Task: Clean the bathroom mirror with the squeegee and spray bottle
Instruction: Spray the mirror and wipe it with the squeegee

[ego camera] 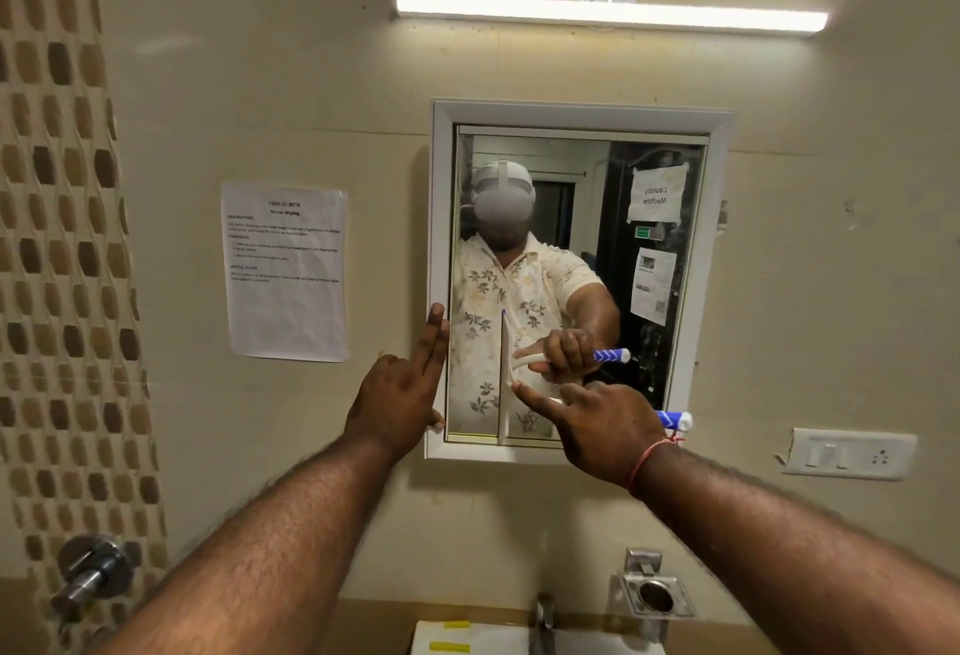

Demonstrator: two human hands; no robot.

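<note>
Fingers (535, 397) of the right hand (597, 425) wrap the white squeegee (503, 384) by its blue-striped handle, its blade upright against the white-framed mirror (571, 113); left-hand fingers (434, 337), extended and empty, steady the frame's left edge. Probably light and stiff; the handle is the sensible hold.

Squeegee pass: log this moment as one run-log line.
right hand: holds squeegee, blade upright on mirror | left hand: fingers on frame | spray bottle: not seen
</note>
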